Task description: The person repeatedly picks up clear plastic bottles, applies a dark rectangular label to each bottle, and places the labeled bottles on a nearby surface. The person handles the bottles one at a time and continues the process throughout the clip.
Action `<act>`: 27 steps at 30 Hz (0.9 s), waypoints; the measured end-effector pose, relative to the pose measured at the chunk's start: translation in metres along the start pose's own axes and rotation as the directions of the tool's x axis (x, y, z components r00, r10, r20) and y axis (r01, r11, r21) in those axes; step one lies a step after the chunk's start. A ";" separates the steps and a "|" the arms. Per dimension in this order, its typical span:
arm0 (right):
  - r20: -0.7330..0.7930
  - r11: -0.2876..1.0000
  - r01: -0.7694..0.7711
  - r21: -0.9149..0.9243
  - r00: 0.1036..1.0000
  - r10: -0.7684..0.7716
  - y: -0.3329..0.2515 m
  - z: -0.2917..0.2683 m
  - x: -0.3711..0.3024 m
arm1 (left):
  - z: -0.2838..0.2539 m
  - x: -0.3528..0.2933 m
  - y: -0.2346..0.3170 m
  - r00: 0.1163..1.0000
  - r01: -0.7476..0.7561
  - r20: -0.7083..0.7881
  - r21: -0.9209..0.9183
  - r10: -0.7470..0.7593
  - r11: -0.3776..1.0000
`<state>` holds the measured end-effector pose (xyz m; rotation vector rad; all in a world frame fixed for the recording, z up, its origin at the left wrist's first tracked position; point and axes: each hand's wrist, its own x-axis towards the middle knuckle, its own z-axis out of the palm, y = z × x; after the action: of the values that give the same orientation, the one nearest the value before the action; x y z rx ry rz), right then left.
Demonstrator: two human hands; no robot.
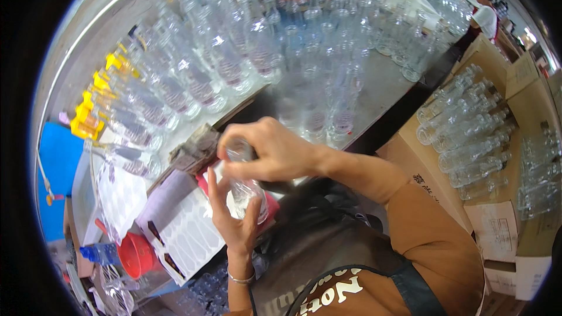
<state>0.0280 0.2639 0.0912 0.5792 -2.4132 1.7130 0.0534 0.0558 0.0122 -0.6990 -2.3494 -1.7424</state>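
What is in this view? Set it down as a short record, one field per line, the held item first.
Held item: clear glass bottle, tilted
Right grip: curled around the bottle's upper part
Left grip: at its lower part, fingers spread; contact hard to tell
Ahead: rows of standing glass bottles
Left side: yellow pieces, red container, white patterned sheet
Right side: cardboard box with stacked bottles
Others: one person, upper right

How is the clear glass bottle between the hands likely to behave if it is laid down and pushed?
The glass bottle would probably roll, because its body looks round. Its clear, shiny walls suggest it is stiff, and perhaps fragile if knocked.
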 end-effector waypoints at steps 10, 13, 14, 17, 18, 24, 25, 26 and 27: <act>-0.541 0.846 -0.374 -0.379 0.832 0.126 -0.049 -0.156 -0.115 | 0.007 0.005 0.001 0.985 0.073 0.157 0.021 -0.076 0.997; -0.622 0.708 -0.494 -0.505 0.777 0.098 -0.006 -0.188 -0.117 | 0.019 0.006 -0.003 0.982 0.084 0.166 0.011 -0.085 0.996; -0.618 0.692 -0.471 -0.547 0.785 0.045 0.017 -0.196 -0.117 | 0.021 0.006 -0.005 0.980 0.094 0.172 0.022 -0.096 0.995; -0.630 0.671 -0.500 -0.547 0.774 0.063 0.052 -0.207 -0.111 | 0.026 0.007 -0.008 0.976 0.121 0.178 0.056 -0.130 0.991; -0.639 0.673 -0.512 -0.533 0.765 0.076 0.059 -0.207 -0.108 | 0.026 0.008 -0.010 0.975 0.129 0.174 0.063 -0.138 0.990; -0.605 0.754 -0.440 -0.488 0.793 0.071 0.071 -0.222 -0.098 | 0.034 0.013 -0.013 0.962 0.204 0.164 0.098 -0.218 0.974; -0.627 0.804 -0.398 -0.442 0.778 0.041 0.074 -0.236 -0.097 | 0.035 0.012 -0.014 0.960 0.216 0.163 0.099 -0.230 0.971; -0.648 0.846 -0.353 -0.398 0.761 0.013 0.075 -0.250 -0.093 | 0.036 0.013 -0.015 0.958 0.223 0.166 0.090 -0.236 0.971; -0.682 0.848 -0.338 -0.408 0.730 -0.037 0.071 -0.268 -0.083 | 0.037 0.014 -0.014 0.956 0.230 0.165 0.084 -0.242 0.969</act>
<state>0.0461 0.5524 0.0961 -0.2996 -2.2211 0.9614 0.0406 0.0908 -0.0066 -0.6044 -2.6936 -1.7498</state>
